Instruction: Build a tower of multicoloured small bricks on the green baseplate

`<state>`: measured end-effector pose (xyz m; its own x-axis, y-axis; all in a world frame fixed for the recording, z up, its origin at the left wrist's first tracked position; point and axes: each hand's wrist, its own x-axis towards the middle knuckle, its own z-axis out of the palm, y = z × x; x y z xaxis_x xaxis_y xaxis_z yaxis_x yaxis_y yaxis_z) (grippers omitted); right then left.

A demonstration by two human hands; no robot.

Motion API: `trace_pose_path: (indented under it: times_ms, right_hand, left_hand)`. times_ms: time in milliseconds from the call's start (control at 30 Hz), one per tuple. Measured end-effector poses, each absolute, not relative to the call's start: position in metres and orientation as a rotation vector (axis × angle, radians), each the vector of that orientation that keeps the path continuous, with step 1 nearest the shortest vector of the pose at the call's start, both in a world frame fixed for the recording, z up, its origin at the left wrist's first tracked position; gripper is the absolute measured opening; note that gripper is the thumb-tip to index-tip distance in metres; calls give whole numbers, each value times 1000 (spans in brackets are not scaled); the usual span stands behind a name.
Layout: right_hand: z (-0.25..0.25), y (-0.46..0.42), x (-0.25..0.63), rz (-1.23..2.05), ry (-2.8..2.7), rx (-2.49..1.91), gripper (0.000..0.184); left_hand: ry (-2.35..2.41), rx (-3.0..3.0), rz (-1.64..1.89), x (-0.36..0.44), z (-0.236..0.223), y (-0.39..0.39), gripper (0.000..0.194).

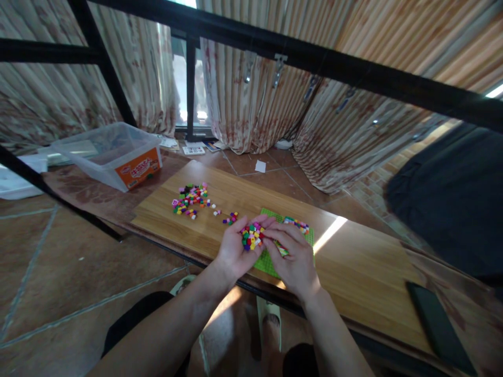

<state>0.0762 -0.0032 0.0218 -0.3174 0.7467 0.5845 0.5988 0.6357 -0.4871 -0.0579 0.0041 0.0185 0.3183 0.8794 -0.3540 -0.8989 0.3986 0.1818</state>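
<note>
Wooden bench [365,277]: runs left to right across the scene.
Clear bin [104,170]: far left, orange label [138,168] on its right side.
Green baseplate [265,264]: on the bench, coloured bricks [301,225] at its far right.
Left hand [231,254]: palm up, grip loose, cupping a brick heap [252,238].
Right hand [296,256]: at the heap's right edge; whether its grip pinches anything, cannot tell.
Loose pile [192,198]: on the bench, left.

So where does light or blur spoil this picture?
All in the head view: a sunlit strip glares across the wooden board, right of the green baseplate; the window is washed out; the dark shape at right shows little detail; the small blocks in the left hand look soft, fine detail lost.
</note>
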Motion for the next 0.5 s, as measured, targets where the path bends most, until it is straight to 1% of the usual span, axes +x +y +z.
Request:
trace_pose_path:
  times_ms: [233, 500]
  right_hand:
    - [12, 2, 80, 150, -2105, -1150, 17]
    - [13, 1, 76, 137, -2089, -1208, 16]
  left_hand:
    - [409, -60, 1130, -58, 19, 4, 36]
    - [420, -80, 1133, -54, 20, 3, 35]
